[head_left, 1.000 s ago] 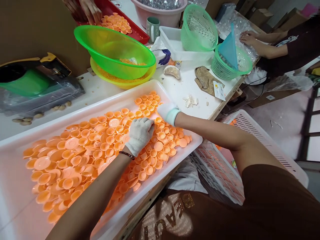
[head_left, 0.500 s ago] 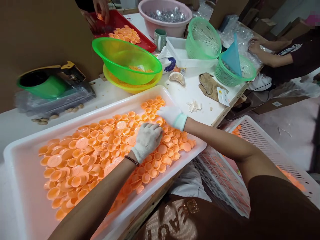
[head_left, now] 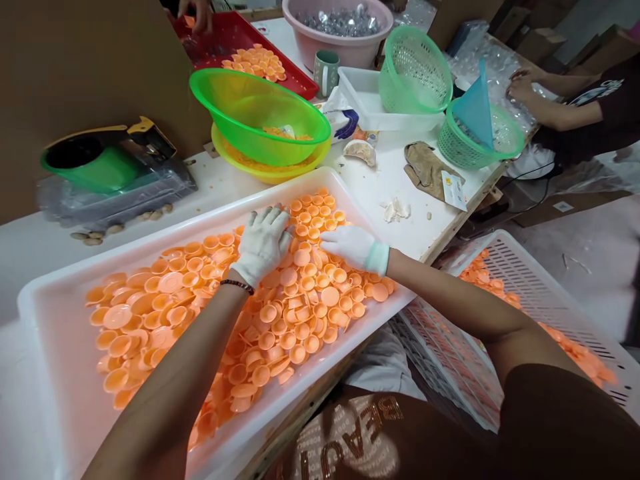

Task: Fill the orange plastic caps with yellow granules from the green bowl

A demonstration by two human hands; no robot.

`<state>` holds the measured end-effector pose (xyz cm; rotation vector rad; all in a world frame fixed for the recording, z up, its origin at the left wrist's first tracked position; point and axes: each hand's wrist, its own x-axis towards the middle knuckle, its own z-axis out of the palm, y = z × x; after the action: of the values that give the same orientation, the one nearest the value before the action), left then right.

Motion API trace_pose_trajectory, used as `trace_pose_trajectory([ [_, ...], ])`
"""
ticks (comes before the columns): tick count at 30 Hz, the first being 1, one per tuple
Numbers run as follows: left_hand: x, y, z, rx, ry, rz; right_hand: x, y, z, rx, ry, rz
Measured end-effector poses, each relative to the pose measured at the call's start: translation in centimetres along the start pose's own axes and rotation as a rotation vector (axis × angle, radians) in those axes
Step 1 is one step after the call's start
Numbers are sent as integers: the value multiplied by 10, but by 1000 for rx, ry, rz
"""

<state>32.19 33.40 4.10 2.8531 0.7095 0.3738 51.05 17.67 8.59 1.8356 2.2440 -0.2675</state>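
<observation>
Both gloved hands work among orange cup-shaped pieces (head_left: pixel 312 344), which lie in a broad white tray (head_left: pixel 55 373) along the near side of the surface (head_left: pixel 373 193). The left hand (head_left: pixel 263 243) is over the far middle of the pieces, its fingers slightly bent and a little spread, pointing to the far side. The right hand (head_left: pixel 353 248) lies low over the right part, its fingers nearly straight, close together and pointing left. What is beneath each palm is hidden, so I cannot tell whether either pinches a piece.

For handling pieces so closely packed, a light touch seems best: low palms, fingertips parting one piece at a time, small strokes so neighbours do not tip. The heaped left part likely calls for more care than the thinner far-right corner, where many mouths face up.

On the brown shirt (head_left: pixel 345 433), large letters read "BEAU", perhaps with more beyond; the finer print is unclear. A white packet (head_left: pixel 454 190) with a yellow mark, a carton label (head_left: pixel 563 207) and white lettering on a co-worker's dark sleeve (head_left: pixel 613 113) cannot be read.
</observation>
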Motion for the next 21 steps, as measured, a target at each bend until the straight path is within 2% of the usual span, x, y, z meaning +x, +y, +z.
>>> trace_pose_trajectory([
  [3,-25,-1,-3,-67,94,-68,0,-5,3,-98,-35,-2],
  [8,-69,2,-8,59,-3,-59,30,-15,-2,-49,92,107],
  [11,-80,6,-13,120,-37,-70,53,-26,-4,-11,106,103],
  [13,-77,6,-16,129,-59,-133,64,-32,-4,18,106,89],
  [16,-61,4,-19,84,-60,-264,76,-39,-3,39,111,58],
  [21,-27,-7,-15,-4,-60,-329,88,-40,2,3,125,18],
])
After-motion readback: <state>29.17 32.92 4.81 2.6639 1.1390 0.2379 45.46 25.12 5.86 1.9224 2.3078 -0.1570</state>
